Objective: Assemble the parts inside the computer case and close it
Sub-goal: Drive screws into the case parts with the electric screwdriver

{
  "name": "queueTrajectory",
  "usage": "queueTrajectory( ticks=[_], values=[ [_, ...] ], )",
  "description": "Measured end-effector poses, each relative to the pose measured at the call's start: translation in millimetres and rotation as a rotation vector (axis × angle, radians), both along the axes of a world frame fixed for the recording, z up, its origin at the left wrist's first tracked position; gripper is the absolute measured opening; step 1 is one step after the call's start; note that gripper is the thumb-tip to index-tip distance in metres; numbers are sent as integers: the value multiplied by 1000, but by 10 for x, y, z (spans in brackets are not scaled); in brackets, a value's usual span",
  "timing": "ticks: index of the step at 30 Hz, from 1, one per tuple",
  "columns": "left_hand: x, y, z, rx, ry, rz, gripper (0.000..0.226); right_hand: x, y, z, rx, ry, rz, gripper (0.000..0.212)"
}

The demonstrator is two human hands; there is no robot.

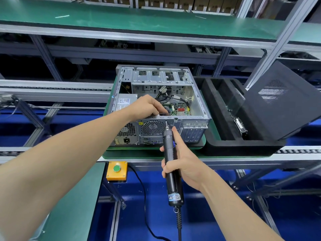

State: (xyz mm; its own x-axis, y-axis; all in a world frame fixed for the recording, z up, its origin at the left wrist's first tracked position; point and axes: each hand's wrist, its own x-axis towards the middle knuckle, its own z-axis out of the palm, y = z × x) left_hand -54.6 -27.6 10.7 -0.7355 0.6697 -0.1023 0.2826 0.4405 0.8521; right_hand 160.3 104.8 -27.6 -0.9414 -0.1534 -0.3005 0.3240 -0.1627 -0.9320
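At frame centre we judge the open computer case [194, 126] stiff, heavy, sharp-edged steel, best held by its rear rim, where the fingers of our left hand [145, 106] curl, while our right hand [187, 164] clamps the electric screwdriver [169, 148].

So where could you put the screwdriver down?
The screwdriver could lie on the bare green bench left of the yellow button box, or on the mat strip in front of the case. The long shelf above is mostly bare too. Crowded: inside the case, with cables and the left hand; the foam tray holds parts.
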Motion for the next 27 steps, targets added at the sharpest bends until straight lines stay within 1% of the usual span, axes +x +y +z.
queueTrajectory(
  ticks=[3,7,10,12,15,18,21,24,25,27],
  values=[
    [24,15,26,-34,63,36,43,6,-11,26,-3,-6,-1,136],
    [53,33,31,-44,106,2,52,8,-15,51,-16,-21,-12,134],
    [42,38,26,-96,147,-12,48,4,-10,48,-26,-32,-22,130],
    [26,46,18,-145,158,-59,43,1,-8,39,-35,-34,-36,127],
    [29,53,19,-106,89,-77,33,-8,-17,19,-78,-46,-71,118],
    [37,54,36,-48,22,-66,28,-34,-53,6,-107,-70,-122,99],
    [45,54,61,-45,-27,-99,31,-130,-111,17,-111,-139,-199,63],
    [28,62,57,-75,-45,-131,27,-281,-167,31,-126,-240,-259,25],
    [17,62,48,-87,-47,-135,24,-334,-178,35,-115,-271,-271,22],
    [-5,59,29,-112,-28,-145,16,-437,-176,46,-78,-326,-305,35]
  ],
)
